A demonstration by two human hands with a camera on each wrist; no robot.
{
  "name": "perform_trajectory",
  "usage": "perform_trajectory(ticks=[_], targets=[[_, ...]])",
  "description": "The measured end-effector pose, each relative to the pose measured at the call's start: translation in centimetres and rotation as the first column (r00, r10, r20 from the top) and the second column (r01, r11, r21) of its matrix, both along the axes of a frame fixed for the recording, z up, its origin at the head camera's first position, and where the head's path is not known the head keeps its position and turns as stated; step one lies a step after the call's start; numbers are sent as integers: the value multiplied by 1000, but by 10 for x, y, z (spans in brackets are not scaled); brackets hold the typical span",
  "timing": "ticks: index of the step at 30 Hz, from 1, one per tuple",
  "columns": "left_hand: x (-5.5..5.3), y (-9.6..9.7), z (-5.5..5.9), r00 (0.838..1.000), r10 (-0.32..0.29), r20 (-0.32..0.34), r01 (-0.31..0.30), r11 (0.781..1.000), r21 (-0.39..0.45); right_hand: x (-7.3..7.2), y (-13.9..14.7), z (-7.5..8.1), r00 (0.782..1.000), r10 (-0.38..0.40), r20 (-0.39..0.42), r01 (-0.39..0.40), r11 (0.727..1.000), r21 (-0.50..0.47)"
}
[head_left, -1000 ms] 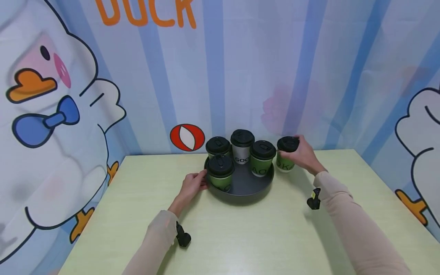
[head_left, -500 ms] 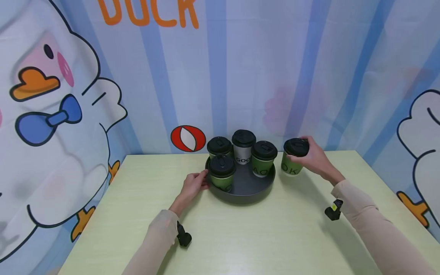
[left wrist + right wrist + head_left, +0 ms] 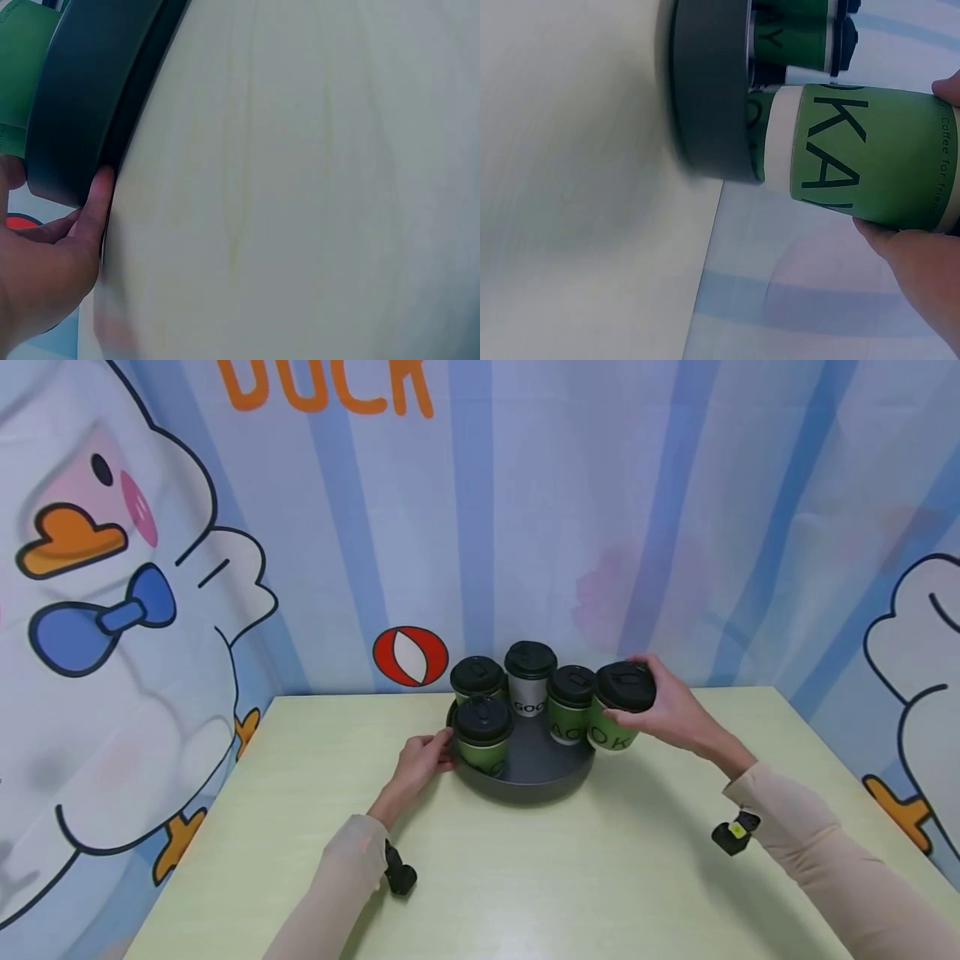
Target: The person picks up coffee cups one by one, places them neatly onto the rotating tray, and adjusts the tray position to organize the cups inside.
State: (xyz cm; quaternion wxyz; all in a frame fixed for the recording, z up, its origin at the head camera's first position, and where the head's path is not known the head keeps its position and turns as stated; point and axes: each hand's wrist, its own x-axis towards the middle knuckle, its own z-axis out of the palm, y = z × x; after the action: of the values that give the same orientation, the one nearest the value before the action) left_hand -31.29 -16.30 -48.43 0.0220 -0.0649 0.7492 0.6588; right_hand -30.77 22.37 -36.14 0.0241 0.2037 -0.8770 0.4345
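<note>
My right hand (image 3: 671, 706) grips a green paper coffee cup (image 3: 611, 727) with a black lid, fingers and thumb around its upper part. In the right wrist view the cup's white base (image 3: 780, 142) is raised off the table, right beside the round dark grey tray (image 3: 712, 90). At the tray's left edge, my left hand (image 3: 418, 767) pinches the wall, thumb at the rim and a finger low on the outside. Inside the tray stand a white lidded cup (image 3: 528, 693) and green lidded cups, at front left (image 3: 482, 756), back left and right (image 3: 567, 722).
The tray sits toward the back of a pale wooden table (image 3: 510, 877). A printed duck curtain (image 3: 555, 527) hangs right behind the table's back edge. A small black camera is strapped to each wrist.
My right hand first carried the green coffee cup to the right, away from the tray, then back left and nearer, against the tray's right edge. My left hand has stayed on the tray.
</note>
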Motion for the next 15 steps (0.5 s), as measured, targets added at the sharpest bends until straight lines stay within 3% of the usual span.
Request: perform_trajectory(ticks=[15], targets=[[-1, 1, -2, 1000, 12, -8, -12, 1000, 8, 4, -45, -6, 995, 100, -16, -100, 995, -27]])
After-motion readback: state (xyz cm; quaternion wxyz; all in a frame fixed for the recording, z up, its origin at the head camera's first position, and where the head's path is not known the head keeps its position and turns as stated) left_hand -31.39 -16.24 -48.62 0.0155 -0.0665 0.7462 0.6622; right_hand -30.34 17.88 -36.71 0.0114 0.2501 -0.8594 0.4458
